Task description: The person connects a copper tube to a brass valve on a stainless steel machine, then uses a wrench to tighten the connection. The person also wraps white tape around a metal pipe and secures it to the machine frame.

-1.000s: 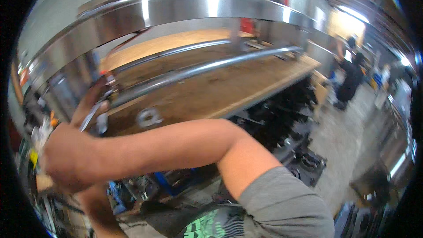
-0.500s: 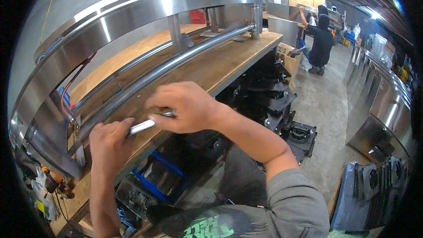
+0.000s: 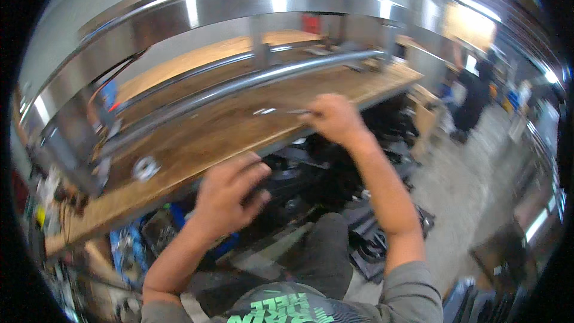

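My right hand [image 3: 336, 121] is over the front edge of the wooden workbench [image 3: 203, 137], closed on a slim silver metal tool [image 3: 294, 112]. The tool points left over the bench; blur hides its exact kind. Nearer me and to the left, my left hand [image 3: 230, 194] is off the bench edge with fingers apart and nothing in it. A long steel pipe [image 3: 263, 76] runs across the bench beyond both hands, beneath a curved, polished stainless steel frame [image 3: 233, 9]. A round silvery piece [image 3: 145, 168] lies on the bench at the left.
Black metal parts [image 3: 371, 233] are piled under and beside the bench. A cardboard box [image 3: 423, 116] stands past its right end. Another person [image 3: 472, 98] in dark clothes is farther back on the concrete floor [image 3: 442, 179]. Shiny metal panels [image 3: 526, 221] line the right side.
My left hand has come off the silver tool, moving right and toward me. My right hand has moved right and away with the tool. The view has turned left, and the round piece has come into sight.
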Demonstrator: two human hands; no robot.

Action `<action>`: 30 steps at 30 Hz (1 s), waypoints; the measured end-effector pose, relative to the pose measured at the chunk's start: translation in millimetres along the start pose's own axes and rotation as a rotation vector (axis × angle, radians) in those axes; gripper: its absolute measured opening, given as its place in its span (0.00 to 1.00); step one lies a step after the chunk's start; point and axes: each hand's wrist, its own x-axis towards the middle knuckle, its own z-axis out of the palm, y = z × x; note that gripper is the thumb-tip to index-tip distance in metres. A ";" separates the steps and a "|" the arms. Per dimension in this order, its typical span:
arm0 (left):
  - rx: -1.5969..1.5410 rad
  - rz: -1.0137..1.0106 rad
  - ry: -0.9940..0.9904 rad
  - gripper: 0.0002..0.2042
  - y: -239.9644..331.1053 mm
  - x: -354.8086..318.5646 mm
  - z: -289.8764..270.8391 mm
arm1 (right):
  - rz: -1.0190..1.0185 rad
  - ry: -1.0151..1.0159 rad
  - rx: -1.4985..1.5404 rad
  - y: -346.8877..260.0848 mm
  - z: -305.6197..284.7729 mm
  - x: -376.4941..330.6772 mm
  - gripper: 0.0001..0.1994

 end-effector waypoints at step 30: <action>0.490 -0.529 0.002 0.27 -78.4 -97.7 -131.7 | 0.256 -0.327 0.010 119.4 68.3 59.9 0.32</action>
